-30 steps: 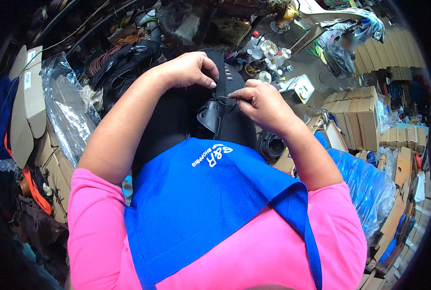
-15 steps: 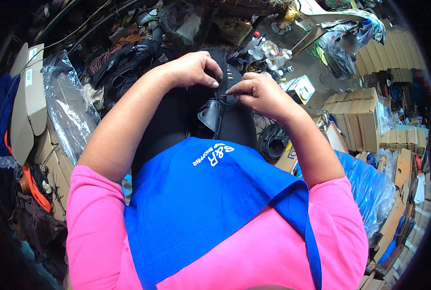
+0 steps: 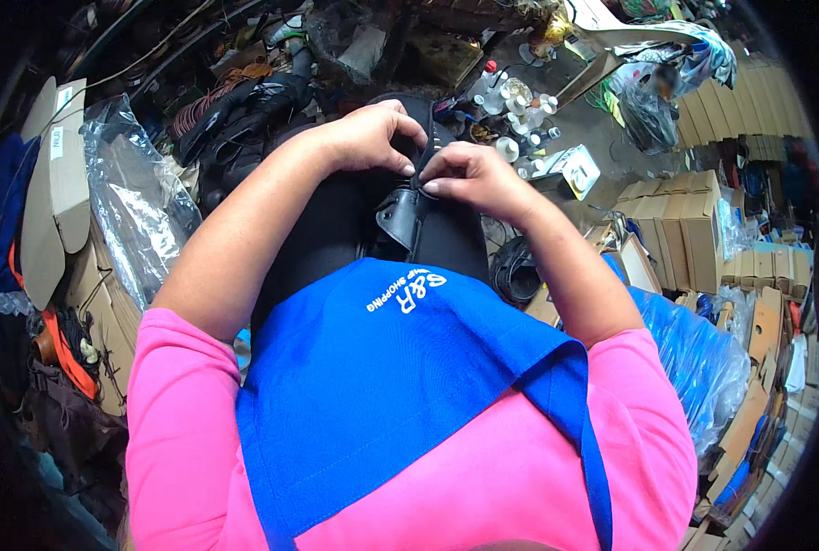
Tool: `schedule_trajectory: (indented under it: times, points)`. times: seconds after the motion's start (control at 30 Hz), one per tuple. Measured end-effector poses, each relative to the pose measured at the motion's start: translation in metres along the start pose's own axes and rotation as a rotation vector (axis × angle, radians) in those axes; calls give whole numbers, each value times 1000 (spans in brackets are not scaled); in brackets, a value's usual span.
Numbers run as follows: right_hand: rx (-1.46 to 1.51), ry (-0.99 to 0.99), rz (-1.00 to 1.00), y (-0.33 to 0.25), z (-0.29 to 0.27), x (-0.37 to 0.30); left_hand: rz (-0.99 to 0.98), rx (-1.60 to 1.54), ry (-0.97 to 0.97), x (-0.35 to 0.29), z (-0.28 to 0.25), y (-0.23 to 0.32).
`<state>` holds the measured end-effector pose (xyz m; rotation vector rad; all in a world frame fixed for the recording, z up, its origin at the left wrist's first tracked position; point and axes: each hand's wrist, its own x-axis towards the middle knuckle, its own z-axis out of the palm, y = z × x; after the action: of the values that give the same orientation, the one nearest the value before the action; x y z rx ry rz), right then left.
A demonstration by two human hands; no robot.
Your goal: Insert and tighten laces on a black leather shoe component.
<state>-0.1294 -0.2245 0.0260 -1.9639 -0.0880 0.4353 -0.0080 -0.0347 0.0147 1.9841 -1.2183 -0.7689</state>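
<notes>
A black leather boot [image 3: 428,230] rests on my lap above a blue apron [image 3: 400,367]. My left hand [image 3: 368,138] grips the boot's upper edge, fingers curled over it. My right hand [image 3: 469,174] pinches the boot's black lace or strap close to the left fingertips, so the two hands almost touch. The front of the boot is hidden behind both hands.
A cluttered workbench [image 3: 602,138] with small white bottles [image 3: 510,96] lies ahead. Stacked cardboard boxes [image 3: 685,230] stand at right, a blue plastic bag [image 3: 694,349] below them. A clear plastic bag [image 3: 138,202] and flat cardboard [image 3: 56,184] are at left, black straps [image 3: 244,119] beyond.
My right hand has moved up and left along the boot to meet my left hand at its upper edge. The left hand has barely shifted.
</notes>
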Motion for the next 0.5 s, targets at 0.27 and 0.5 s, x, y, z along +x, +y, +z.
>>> schedule_trajectory:
  times: [0.27,0.5]
  points:
    - [-405,152,-216,-6,3,-17,-177,390,248,-83,-8,1]
    - [-738,264,-387,-4,20,-33,-524,625,614,-147,-41,-41]
